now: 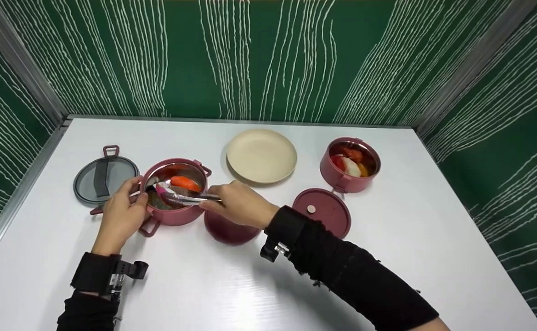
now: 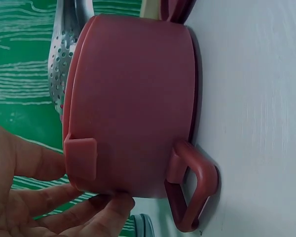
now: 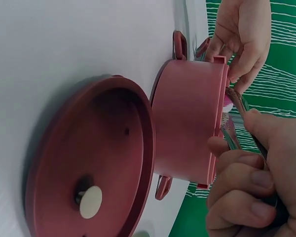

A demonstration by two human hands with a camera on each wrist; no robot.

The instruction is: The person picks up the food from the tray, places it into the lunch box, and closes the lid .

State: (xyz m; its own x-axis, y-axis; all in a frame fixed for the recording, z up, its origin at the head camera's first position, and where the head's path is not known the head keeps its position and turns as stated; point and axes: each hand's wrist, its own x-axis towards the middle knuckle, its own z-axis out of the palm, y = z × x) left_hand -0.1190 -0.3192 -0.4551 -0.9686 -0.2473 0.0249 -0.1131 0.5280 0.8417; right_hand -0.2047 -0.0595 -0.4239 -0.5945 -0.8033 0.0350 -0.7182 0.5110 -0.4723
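On the left of the table stands a dark pink pot (image 1: pixel 181 217), an orange-red food piece (image 1: pixel 185 183) inside it. My left hand (image 1: pixel 123 211) grips the pot's near left rim, thumb at the edge and fingertips against the outer wall (image 2: pixel 133 98). Metal tongs (image 1: pixel 190 201) with perforated heads are held in my right hand (image 1: pixel 240 202), its fingers curled round the handles. The tongs reach over the pot's opening, with a pink-purple piece (image 1: pixel 162 187) at their tips. Below my right hand lies a maroon lid (image 1: pixel 231 232) with a pale knob (image 3: pixel 91 202), beside the pot.
A cream plate (image 1: pixel 262 155) lies at the back middle. At the right is a second pink pot (image 1: pixel 344 180) with several food pieces, a maroon lid (image 1: pixel 328 218) in front of it. A grey round lid (image 1: pixel 123 179) with reddish handles lies far left. Green walls (image 1: pixel 268 59) enclose the table.
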